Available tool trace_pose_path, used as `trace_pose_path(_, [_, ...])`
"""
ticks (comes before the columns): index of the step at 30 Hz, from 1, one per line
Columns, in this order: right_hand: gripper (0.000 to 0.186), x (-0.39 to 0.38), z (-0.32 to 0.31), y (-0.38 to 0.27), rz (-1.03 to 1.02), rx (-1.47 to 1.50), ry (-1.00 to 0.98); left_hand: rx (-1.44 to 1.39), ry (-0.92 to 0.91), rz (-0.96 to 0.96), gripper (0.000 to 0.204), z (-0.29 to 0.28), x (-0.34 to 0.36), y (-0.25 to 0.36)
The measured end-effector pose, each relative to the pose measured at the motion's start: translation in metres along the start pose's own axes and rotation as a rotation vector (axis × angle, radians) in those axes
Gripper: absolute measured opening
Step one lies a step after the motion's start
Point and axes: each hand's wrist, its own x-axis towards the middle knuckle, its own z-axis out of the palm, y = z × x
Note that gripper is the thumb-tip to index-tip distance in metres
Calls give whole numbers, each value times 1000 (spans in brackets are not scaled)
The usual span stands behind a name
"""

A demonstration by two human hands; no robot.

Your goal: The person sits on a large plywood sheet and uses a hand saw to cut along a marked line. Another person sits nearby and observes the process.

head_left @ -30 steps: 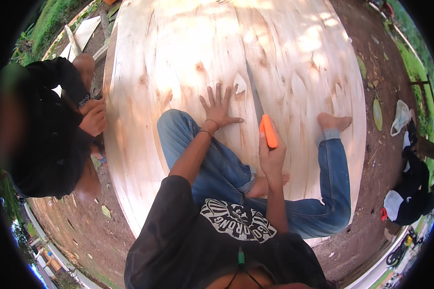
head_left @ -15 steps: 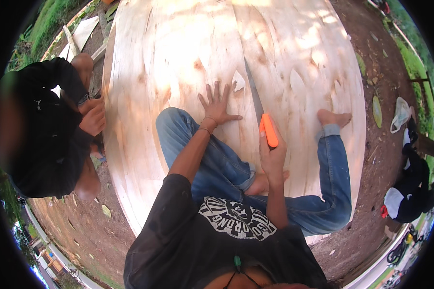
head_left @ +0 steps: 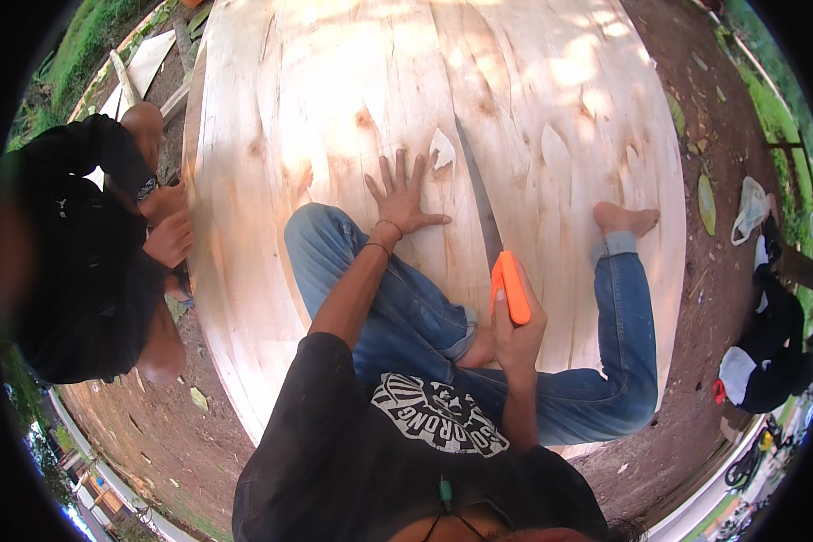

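My right hand (head_left: 519, 334) is closed round the orange handle of a handsaw (head_left: 483, 203). Its grey blade points away from me, with the far end at a long straight line or cut in the plywood sheet (head_left: 370, 298). Whether the blade tip passes into the wood cannot be made out. Flat on the sheet, left of the blade, lies my left hand (head_left: 399, 199) with fingers spread. Just beyond its fingers is a pale torn patch (head_left: 442, 150) in the surface veneer. I sit on the plywood, my bare right foot (head_left: 625, 219) resting on it.
Another person in black (head_left: 72, 262) squats at the sheet's left edge, hands close to it. Brown earth with fallen leaves surrounds the sheet. At the right lie a white plastic bag (head_left: 751, 212) and dark clothing (head_left: 777, 361); boards (head_left: 144, 68) lie at the far left.
My right hand has drawn the saw back toward me, and more of the blade shows. My left hand stays spread in nearly the same place. The other person's hands have shifted slightly left.
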Motion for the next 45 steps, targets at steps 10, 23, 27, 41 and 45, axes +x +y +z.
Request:
trace_pose_path(10, [45,-7,-1,-5,141,62,-30,-5,28,-8,150,1,-6,1])
trace_pose_path(23, [46,6,1,-8,205,34,-60,13,37,2,154,5,1,-2])
trace_pose_path(27, [46,18,5,-13,396,113,-111,-5,35,9,154,12,-5,-5])
trace_pose_path(41, [44,-14,-7,-8,181,57,-37,-1,36,8,154,9,-2,-4])
trace_pose_path(45, [47,5,9,-4,323,72,-70,-2,2,0,154,10,-7,-2])
